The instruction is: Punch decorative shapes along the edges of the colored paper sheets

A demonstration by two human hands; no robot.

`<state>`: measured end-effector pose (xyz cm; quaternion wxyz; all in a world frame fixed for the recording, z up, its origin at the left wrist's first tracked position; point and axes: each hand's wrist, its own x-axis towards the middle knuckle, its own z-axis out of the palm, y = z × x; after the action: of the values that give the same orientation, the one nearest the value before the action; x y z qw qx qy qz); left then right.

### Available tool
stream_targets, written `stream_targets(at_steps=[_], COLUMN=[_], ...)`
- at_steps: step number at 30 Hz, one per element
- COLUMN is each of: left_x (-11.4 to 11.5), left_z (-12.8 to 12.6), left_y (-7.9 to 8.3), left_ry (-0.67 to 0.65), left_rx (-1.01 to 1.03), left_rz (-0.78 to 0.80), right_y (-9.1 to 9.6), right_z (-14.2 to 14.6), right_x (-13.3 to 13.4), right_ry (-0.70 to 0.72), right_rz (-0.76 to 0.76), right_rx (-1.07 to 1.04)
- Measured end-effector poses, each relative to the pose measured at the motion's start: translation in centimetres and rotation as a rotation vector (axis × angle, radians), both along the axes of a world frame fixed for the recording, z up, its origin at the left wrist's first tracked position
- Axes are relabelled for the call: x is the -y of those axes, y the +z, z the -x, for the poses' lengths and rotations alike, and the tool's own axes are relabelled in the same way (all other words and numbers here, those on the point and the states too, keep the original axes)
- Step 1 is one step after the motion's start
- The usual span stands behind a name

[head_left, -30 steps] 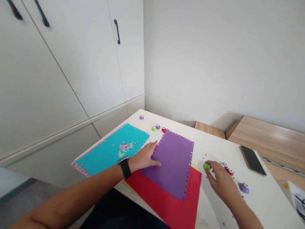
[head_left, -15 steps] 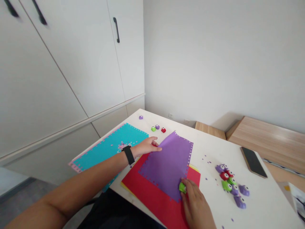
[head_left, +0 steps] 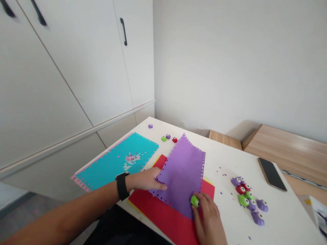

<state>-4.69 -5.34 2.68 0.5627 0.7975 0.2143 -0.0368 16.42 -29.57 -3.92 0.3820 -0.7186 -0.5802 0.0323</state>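
Observation:
A purple sheet of paper (head_left: 182, 170) with small holes along its edges lies partly raised over a red sheet (head_left: 163, 212). My left hand (head_left: 148, 179) grips its left edge, thumb on top and fingers underneath. At the sheet's lower right edge, my right hand (head_left: 208, 214) holds a green hole punch (head_left: 195, 201) with an eye on it, pressed up to the paper. A yellow sheet edge (head_left: 208, 180) peeks out below the red one. Left of these lies a turquoise sheet (head_left: 114, 170) with punched edges, pink paper bits (head_left: 131, 157) scattered on it.
Several purple, red and green hole punches (head_left: 246, 195) cluster on the right of the white table (head_left: 224, 221). A few more punches (head_left: 168, 136) stand at the back. A dark phone-like slab (head_left: 272, 174) lies near the right edge. White cabinets (head_left: 63, 68) rise at left.
My left hand has slid down toward me along the purple sheet's left edge, and that side now stands higher. My right hand stays with the green punch at the lower right edge.

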Motion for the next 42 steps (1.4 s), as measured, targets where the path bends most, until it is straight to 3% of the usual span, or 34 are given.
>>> stream_targets(at_steps=[4,8,11,14,21,27,30,35,42], left_x=[0.3,1.1,2.3,3.1,3.7,3.7,3.9,4.0,4.2], left_z=[-0.4,-1.2,-1.6,-1.9,-2.2,-2.0,-1.9,-2.0,-2.0], left_y=[-0.3,-0.1,-0.3,-0.8,-1.6,-0.2,0.7,1.3,0.7], left_ry=[0.129,0.272,0.421,0.492,0.543,0.5,0.483,0.501,0.513], left_rx=[0.053,0.208,0.238,0.216,0.237,0.262,0.268,0.262,0.291], left_rz=[-0.004,0.241,0.403,0.485,0.445,0.048,-0.029,0.015,0.243], right_y=[2.1,2.9,2.7,2.3,1.8,2.2,2.0,1.7,3.5], right_z=[3.1,6.8,8.2,8.5,7.9,7.6,7.1,6.6,7.7], right_x=[-0.6,-1.7,-2.3,-2.6,-2.8,-3.1,-3.0,-2.8,-3.0], right_ry=[-0.087,-0.127,-0.256,-0.311,-0.277,-0.274,-0.234,-0.21,-0.214], right_rz=[-0.046,-0.057,-0.112,-0.139,-0.21,-0.236,-0.234,-0.193,-0.223], right_rx=[-0.612,-1.319,-1.622,-1.811,-1.893,-1.844,-1.858,-1.903,-1.924])
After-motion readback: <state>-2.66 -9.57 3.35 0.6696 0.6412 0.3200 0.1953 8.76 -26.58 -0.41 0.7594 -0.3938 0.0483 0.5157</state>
